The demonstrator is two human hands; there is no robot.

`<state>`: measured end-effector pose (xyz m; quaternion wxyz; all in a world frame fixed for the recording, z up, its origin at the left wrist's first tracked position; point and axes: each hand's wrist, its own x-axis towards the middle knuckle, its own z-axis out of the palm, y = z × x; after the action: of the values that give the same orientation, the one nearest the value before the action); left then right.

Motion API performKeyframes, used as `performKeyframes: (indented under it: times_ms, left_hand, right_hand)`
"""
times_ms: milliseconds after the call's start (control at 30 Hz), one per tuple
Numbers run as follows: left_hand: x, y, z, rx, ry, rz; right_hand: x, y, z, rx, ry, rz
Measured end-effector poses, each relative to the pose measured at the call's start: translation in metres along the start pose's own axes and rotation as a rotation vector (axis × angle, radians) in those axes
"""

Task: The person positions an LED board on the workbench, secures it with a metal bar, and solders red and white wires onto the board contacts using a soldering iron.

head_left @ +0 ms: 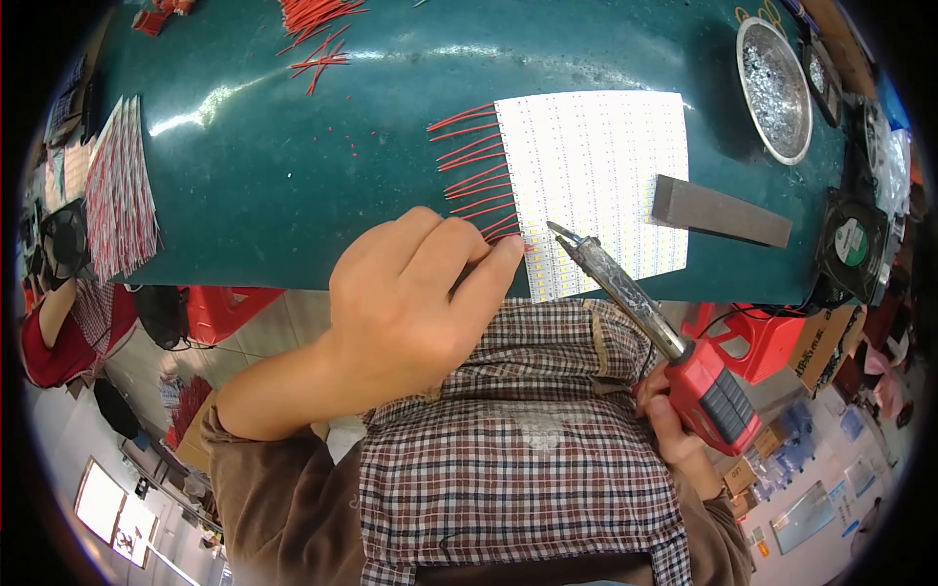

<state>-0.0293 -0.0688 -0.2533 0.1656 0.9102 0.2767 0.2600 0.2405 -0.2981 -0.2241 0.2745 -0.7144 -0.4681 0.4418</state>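
Note:
A white LED circuit board panel (pixel 596 166) lies on the green table, with several red wires (pixel 477 161) sticking out from its left edge. My left hand (pixel 415 293) is closed at the panel's lower left edge, its thumb and fingertips pinching a red wire against the edge. My right hand (pixel 674 425) is wrapped round the red handle of a soldering iron (pixel 635 303). The iron's tip hangs over the panel's lower part, a little right of my left fingertips; whether it touches the panel I cannot tell. A grey rectangular bar (pixel 723 210) rests across the panel's right edge.
A metal bowl (pixel 775 93) with silvery bits stands at the far right, above a black fan (pixel 852 246). Loose red wires (pixel 318 20) lie at the back. Wired strips (pixel 122 190) hang over the left end. Red stools (pixel 227 311) stand below, and another person (pixel 73 327) sits at left.

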Motion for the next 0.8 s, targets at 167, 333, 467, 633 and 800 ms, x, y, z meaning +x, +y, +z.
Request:
performKeyframes:
  times_ms: [167,333,467,633,800]
  left_hand:
    - [-0.003,-0.002,0.003,0.029,0.016,0.037]
    - [-0.004,-0.002,0.003,0.034,-0.002,0.034]
    - [-0.004,-0.003,0.003,0.023,0.003,0.041]
    - [-0.004,-0.003,0.003,0.003,0.004,0.037]
    - [-0.005,-0.003,0.004,0.001,0.0,0.035]
  right_hand:
    - [-0.002,0.001,0.005,0.049,0.03,0.005]
    - [-0.004,0.008,0.004,0.005,-0.023,-0.021]
    - [0.0,0.005,0.003,-0.03,-0.036,-0.032]
    - [0.0,0.007,0.002,-0.027,-0.056,-0.027]
    - [0.0,0.007,0.003,-0.034,-0.048,-0.037]
